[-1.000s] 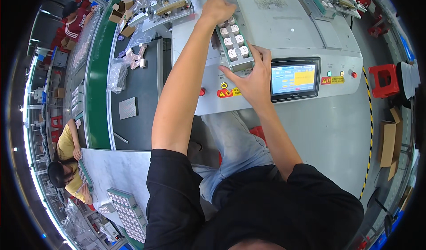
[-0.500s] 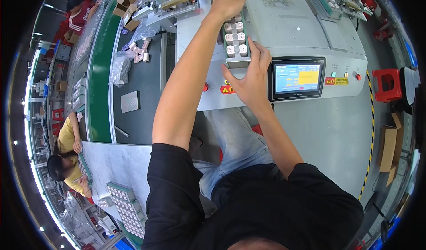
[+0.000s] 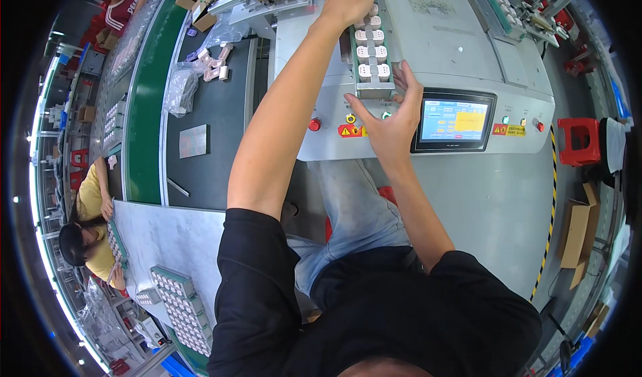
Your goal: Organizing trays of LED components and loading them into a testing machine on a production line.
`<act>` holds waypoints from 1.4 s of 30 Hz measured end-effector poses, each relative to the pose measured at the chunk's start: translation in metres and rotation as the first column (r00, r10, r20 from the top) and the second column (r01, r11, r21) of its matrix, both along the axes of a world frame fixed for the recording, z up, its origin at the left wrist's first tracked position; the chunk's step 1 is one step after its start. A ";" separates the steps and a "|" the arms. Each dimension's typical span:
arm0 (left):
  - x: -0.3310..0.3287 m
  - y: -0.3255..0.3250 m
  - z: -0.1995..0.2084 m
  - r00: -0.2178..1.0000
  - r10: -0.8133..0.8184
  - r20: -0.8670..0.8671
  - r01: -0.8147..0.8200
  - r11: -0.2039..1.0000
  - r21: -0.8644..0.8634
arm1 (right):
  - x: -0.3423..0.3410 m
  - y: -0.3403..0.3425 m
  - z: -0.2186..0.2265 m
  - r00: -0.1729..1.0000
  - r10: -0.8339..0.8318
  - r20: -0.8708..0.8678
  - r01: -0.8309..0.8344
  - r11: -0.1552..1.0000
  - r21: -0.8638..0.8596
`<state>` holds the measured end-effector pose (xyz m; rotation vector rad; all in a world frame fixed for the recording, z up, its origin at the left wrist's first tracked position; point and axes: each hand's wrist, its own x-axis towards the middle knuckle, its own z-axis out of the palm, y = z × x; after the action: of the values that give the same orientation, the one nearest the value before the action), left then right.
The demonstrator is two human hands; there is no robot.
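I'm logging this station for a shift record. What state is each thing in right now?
tray of white parts: lying on the machine top, filled, held at both ends.
left hand: gripping the tray's far end.
right hand: open, fingers on the tray's near end.
touchscreen: lit.
red stool: upright, unoccupied.
stacked trays: filled, on the table behind.

The grey machine top (image 3: pixel 461 49) carries a narrow green tray (image 3: pixel 370 56) filled with white parts, lying lengthwise near its front edge. Left of the machine, a dark desk (image 3: pixel 207 170) carries clear plastic bags (image 3: pixel 180 89), some pale parts (image 3: pixel 212 64) and a grey plate (image 3: pixel 194 140). A lower grey desk (image 3: pixel 180 233) carries stacked trays (image 3: pixel 177 297) of white parts.
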<state>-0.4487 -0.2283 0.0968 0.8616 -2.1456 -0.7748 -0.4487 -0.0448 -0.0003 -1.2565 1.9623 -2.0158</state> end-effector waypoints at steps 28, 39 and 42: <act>0.281 0.276 -0.147 0.668 0.677 -0.311 -0.080 0.480 0.874 | -0.061 -0.037 0.016 0.937 0.089 -0.339 0.038 0.935 0.352; 0.308 0.285 -0.100 0.713 0.577 -0.399 -0.087 0.638 0.765 | -0.075 -0.055 0.034 0.917 0.149 -0.370 0.046 0.882 0.468; 0.328 0.291 -0.086 0.697 0.568 -0.438 -0.130 0.700 0.702 | -0.074 -0.055 0.035 0.842 0.132 -0.522 0.128 0.893 0.431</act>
<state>-0.1211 0.0625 0.0109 1.1198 -1.0312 -1.3633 -0.5227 -0.0998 0.0346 -1.8142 2.4508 -1.1324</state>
